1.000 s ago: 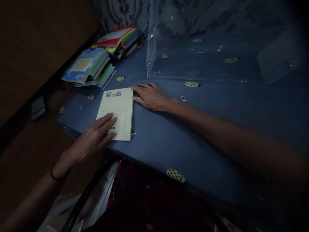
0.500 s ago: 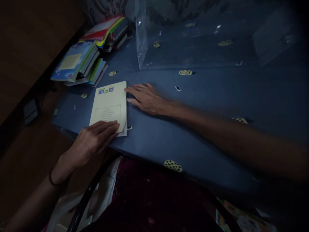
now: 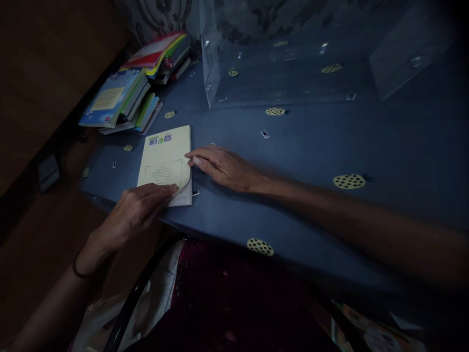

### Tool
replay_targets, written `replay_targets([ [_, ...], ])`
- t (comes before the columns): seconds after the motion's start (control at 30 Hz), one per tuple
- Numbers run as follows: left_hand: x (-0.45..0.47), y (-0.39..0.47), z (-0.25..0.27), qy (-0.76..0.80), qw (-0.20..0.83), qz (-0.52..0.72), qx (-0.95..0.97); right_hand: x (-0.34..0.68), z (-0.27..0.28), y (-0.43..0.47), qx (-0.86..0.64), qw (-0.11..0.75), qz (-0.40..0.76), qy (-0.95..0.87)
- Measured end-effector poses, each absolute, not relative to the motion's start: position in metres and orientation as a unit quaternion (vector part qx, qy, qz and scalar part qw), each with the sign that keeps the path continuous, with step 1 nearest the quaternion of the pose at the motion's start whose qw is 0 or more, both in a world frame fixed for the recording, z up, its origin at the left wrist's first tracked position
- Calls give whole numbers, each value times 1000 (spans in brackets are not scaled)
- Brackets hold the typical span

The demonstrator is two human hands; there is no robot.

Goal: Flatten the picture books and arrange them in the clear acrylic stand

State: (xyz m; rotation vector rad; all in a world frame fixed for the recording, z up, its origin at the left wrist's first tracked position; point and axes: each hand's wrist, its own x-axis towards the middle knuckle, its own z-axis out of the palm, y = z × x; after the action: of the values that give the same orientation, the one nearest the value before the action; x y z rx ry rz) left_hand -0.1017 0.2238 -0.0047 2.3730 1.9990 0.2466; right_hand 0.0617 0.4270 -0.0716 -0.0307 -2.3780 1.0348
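Note:
A thin book point(image 3: 164, 151) with a pale yellow cover lies on the blue cloth, its barcode and QR code toward the far edge. Its lower right cover corner is bent up, showing white pages beneath. My left hand point(image 3: 141, 205) is closed over the book's near edge, fingers on top of the lifted cover; the thumb is hidden. My right hand point(image 3: 227, 168) is beside the book's right edge, index fingertip at the cover's rim and thumb a little apart from it, holding nothing.
Two stacks of books, one topped by a blue book point(image 3: 113, 98) and one by a red book point(image 3: 154, 51), stand at the back left. A clear acrylic stand point(image 3: 210, 68) is behind. The table cloth point(image 3: 293, 146) has a pineapple print; its near edge borders my lap.
My right hand has slid nearer to me along the book's right edge. The cover corner is curled up further under my left hand, baring more of the page below.

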Motion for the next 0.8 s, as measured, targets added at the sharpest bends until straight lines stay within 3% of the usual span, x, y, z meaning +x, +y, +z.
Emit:
replay_targets([
  [0.27,-93,217,-22,624,-64,87,774,78,-69,397,14,260,335,-906],
  [0.6,-114,219,-30,623,14,173,762,93,-67,365,110,281,208,-931],
  [0.8,-162,233,-51,722,-25,164,672,88,-67,365,108,263,157,-946],
])
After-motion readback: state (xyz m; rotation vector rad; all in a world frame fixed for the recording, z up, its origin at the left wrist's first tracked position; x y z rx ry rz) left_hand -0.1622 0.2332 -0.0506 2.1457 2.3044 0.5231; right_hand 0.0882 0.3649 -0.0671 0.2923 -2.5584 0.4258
